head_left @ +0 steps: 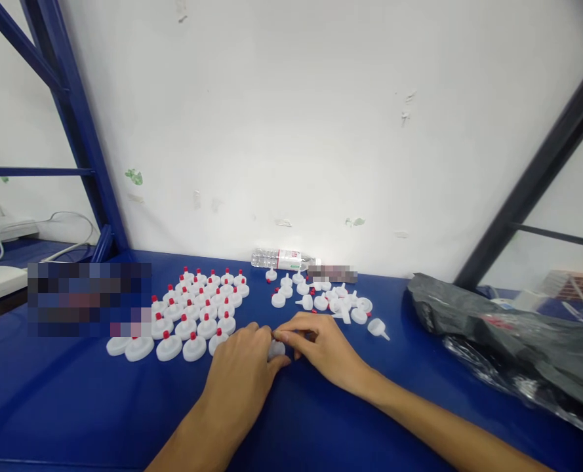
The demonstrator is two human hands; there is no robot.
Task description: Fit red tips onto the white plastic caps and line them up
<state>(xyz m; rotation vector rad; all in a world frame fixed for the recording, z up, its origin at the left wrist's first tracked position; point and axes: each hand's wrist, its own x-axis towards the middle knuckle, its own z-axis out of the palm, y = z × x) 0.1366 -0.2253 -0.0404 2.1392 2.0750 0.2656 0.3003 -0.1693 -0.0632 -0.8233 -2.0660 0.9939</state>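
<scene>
Here we are on the blue worktop [75,406], the clear bottle [289,259] lying at the back, and straight nearer from it, the white piece [276,350] sits between two hands! The left hand [244,359] has its grip closed on it, thumb on the near side. The right hand [323,337] leans in, thumb and forefinger tips together at the piece's top; what they pinch, if anything, I can't quite make out. Left of the bottle and nearer, rows of red-capped pieces [189,311]; nearer and rightward, loose white funnels [321,303]!
</scene>
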